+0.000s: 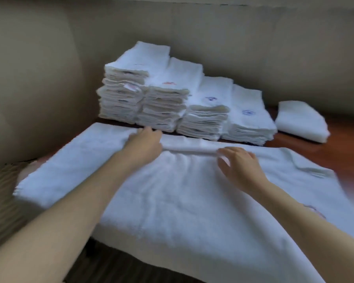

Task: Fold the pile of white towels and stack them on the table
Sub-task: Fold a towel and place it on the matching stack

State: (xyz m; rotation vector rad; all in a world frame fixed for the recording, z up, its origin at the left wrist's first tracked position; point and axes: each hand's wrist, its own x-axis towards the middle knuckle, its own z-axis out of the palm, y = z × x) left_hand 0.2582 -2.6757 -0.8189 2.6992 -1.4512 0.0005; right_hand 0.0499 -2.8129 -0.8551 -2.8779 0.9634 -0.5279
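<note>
A large white towel [182, 197] lies spread over the near part of the wooden table [307, 144] and hangs over its front edge. A raised fold runs across the towel's far part between my hands. My left hand [145, 141] grips the left end of that fold near the far edge. My right hand [239, 164] pinches the right end of the fold with curled fingers. Behind the towel stand several stacks of folded white towels [164, 99], tallest at the left and lower toward the right.
One folded white towel [300, 121] lies alone at the back right of the table. A beige wall [233, 37] closes the back and left sides. Striped carpet [2, 190] shows at the lower left, beside the table.
</note>
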